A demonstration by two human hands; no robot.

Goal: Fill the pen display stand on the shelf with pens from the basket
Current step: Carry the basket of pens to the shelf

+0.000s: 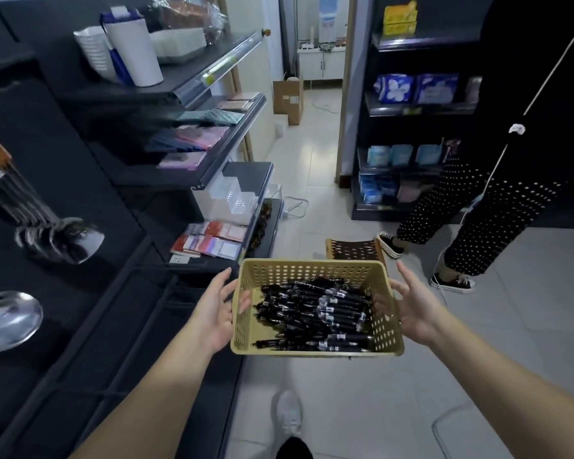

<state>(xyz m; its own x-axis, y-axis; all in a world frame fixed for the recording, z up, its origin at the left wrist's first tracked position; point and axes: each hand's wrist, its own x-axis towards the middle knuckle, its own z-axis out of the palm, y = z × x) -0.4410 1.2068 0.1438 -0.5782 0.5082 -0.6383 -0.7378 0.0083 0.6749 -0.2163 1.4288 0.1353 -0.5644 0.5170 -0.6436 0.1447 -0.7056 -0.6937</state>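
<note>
A: Where is the basket point(315, 271)?

B: Low in the middle, over the tiled floor point(345, 409), between the two hands. It is tan plastic with holes in its walls, and a heap of black pens point(322, 314) lies in it. What bears its weight I cannot tell.

A: And the hands, are they gripping it?

B: The left hand point(214, 314) is at the basket's left wall, palm turned toward it, fingers spread and only slightly bent, thumb up above the rim. The fingertips blur against the wall, so I cannot tell whether they touch it. The right hand point(416, 309) mirrors it at the right wall – fingers fanned apart, tips by the rim. Neither hand is curled round anything.

A: The stand for the pens?

B: A clear stepped stand point(234, 200) sits on a dark shelf point(265, 180), up and to the left of the basket and well apart from it.

A: What is around it?

B: Red and white packets point(212, 241) lie on the shelf below, pink and teal notebooks point(199, 137) on the one above. Metal ladles point(60, 240) hang at the far left. Just behind the basket stands a woven stool point(352, 250). To the right a second person in dotted trousers point(478, 223) stands before a dark rack of blue packs point(411, 89). Below the basket – a grey shoe point(289, 415).
</note>
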